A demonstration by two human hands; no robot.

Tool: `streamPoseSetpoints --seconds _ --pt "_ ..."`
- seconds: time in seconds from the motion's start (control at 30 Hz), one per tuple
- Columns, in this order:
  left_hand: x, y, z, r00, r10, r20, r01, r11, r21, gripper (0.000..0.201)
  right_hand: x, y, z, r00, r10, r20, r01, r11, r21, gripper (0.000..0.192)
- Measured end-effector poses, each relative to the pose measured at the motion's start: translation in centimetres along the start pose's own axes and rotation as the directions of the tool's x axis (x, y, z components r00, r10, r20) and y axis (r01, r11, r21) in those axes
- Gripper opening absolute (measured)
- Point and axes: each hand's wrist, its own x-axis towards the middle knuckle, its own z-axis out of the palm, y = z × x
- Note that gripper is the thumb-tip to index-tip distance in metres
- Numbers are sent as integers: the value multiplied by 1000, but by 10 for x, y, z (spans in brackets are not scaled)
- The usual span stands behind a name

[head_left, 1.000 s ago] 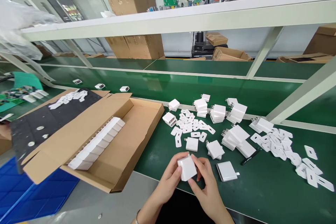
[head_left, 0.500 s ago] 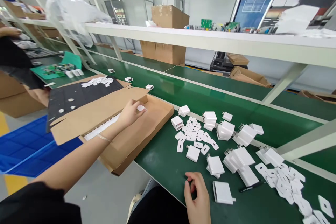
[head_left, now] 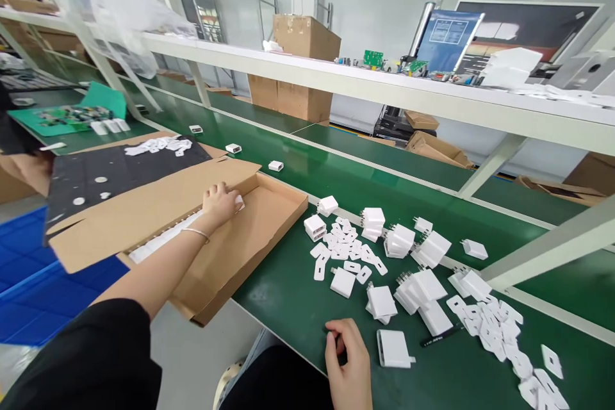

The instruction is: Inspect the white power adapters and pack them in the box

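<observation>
My left hand (head_left: pixel 220 202) reaches into a shallow cardboard box (head_left: pixel 283 208) and closes over a white charger (head_left: pixel 238 204) at the far end of a row of white chargers (head_left: pixel 161 240) along the box's left wall. My right hand (head_left: pixel 346 359) rests on the green table's near edge, its fingers curled with nothing visible in them. A flat white charger (head_left: pixel 394 349) lies just to its right. Several more loose chargers (head_left: pixel 413 250) are piled further back, with small white labels (head_left: pixel 346 238) scattered beside them.
A black pen (head_left: pixel 439 335) and more labels (head_left: pixel 500 327) lie at the right. A black sheet (head_left: pixel 120 170) covers the box's open flap. Single chargers (head_left: pixel 275 166) sit on the green belt behind. A white shelf beam (head_left: pixel 384 86) runs overhead with a slanted strut (head_left: pixel 552 246). Blue crates (head_left: pixel 29 295) stand below left.
A second ago both hands held one white charger over the table's edge. My left hand carried it into the box and now presses it at the row's end; my right hand stayed on the table.
</observation>
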Motion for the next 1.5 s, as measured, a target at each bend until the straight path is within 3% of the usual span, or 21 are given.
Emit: streamPoseSetpoints --seconds 0.1,0.2,0.3,0.37,0.47,0.53,0.67,0.77,0.83,0.93,1.03,1.13,1.2,1.3,1.5 --pt "-9 28 -6 999 9 -32 -10 1000 -24 50 -12 -7 -5 993 -8 -117 13 999 43 24" --pt "-35 69 -16 972 195 -129 -208 974 -93 51 -23 -10 -26 947 -87 -310 84 996 -22 22" --pt "-77 112 -26 848 473 -238 -515 841 -167 47 -22 -4 -71 871 -158 -464 64 975 -210 18" --pt "-106 139 -29 742 631 -227 -670 710 -216 46 -16 8 -112 833 -111 -542 -87 941 -327 17" --pt "-140 175 -26 614 771 -169 -783 567 -256 47 -10 37 -173 817 57 -574 -404 768 -498 34" --pt "-152 196 -20 559 826 -75 -812 526 -253 54 -11 59 -203 818 124 -562 -513 602 -612 46" --pt "-158 222 -6 482 859 172 -817 512 -266 62 -18 90 -224 851 82 -518 -506 388 -770 52" --pt "-157 229 3 440 876 198 -816 482 -319 48 -23 96 -222 882 50 -468 -456 340 -823 50" --pt "-156 228 3 438 887 144 -814 459 -356 41 -25 97 -221 883 33 -468 -447 361 -818 48" --pt "-158 220 -7 481 873 80 -749 457 -480 43 -29 99 -224 874 -16 -486 -428 447 -786 50" --pt "-167 211 -26 568 818 86 -488 419 -766 50 -30 101 -227 866 -43 -499 -422 473 -773 59" --pt "-184 202 -45 641 764 70 -152 216 -965 48 -26 100 -228 887 -45 -460 -406 401 -821 67" --pt "-197 197 -56 667 745 37 -28 75 -997 42 -22 97 -227 897 -61 -439 -386 376 -842 68" --pt "-213 191 -73 689 724 -17 -26 2 -1000 36 -17 93 -227 886 -53 -461 -397 429 -812 66" --pt "-223 181 -89 700 684 -205 -264 -20 -964 59 -12 83 -225 826 137 -546 -528 523 -668 48"
